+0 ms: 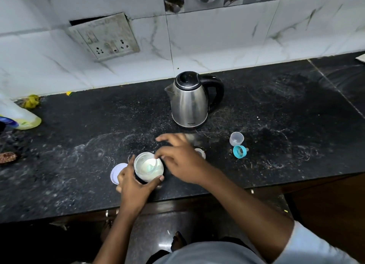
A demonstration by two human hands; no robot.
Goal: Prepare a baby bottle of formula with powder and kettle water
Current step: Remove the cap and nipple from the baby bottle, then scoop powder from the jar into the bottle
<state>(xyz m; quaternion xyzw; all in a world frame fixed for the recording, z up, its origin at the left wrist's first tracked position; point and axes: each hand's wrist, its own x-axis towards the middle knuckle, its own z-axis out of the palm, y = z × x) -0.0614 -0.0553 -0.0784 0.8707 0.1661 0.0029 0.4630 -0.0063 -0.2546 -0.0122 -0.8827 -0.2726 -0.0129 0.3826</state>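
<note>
Left hand: the left hand [134,184] wraps round the clear jar [148,170], thumb on its near side, fingers curled behind.
Jar: open-topped on the tabletop [276,109] near the front edge, white powder [146,166] inside.
Right hand: the right hand [181,159] is over the jar's rim, blurred, thumb at the mouth; whether it pinches anything, can't tell.
Lid: a white lid [116,172] lies flat, just left of the jar.
Kettle: the steel kettle [189,101] stands behind the hands, lid down, near the wall.
Right side: a clear cap [236,138] and a teal ring [239,151], side by side, apart from the hands.
</note>
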